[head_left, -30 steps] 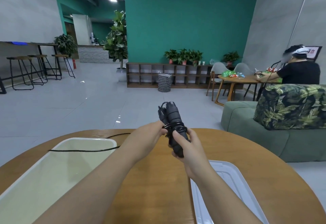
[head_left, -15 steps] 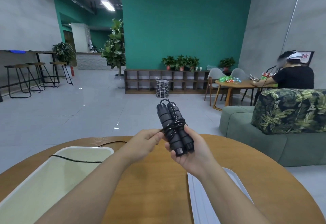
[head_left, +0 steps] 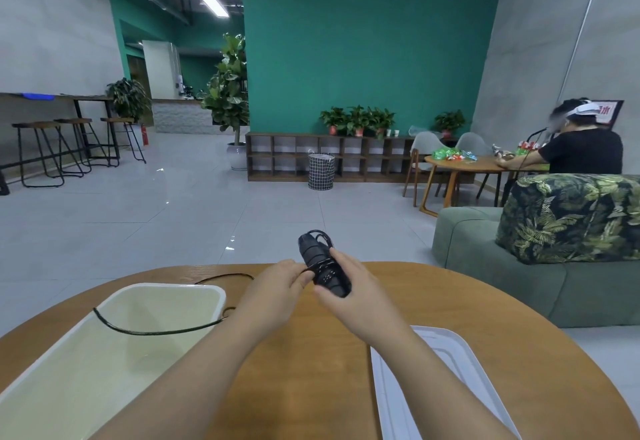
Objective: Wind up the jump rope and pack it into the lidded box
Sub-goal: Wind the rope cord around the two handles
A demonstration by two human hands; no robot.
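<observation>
My right hand [head_left: 349, 296] grips the two black jump rope handles [head_left: 320, 264], held side by side above the round wooden table [head_left: 311, 370], with black cord wound around their middle. My left hand [head_left: 273, 296] pinches the cord right beside the handles. The loose rope [head_left: 156, 331] trails left from under my left hand, drapes across the open cream box [head_left: 104, 363] and loops on the table behind the box. The box's white lid [head_left: 443, 387] lies flat on the table at the lower right.
A green sofa [head_left: 519, 277] with a leaf-print cushion stands right of the table. Another person sits at a second table at the far right. Bare tiled floor lies beyond the table's far edge, with shelves, plants and bar stools along the walls.
The handles have dropped lower toward the table and tilted more to the right. The loose rope over the box has shifted nearer and sags deeper across its opening. Both hands keep their hold.
</observation>
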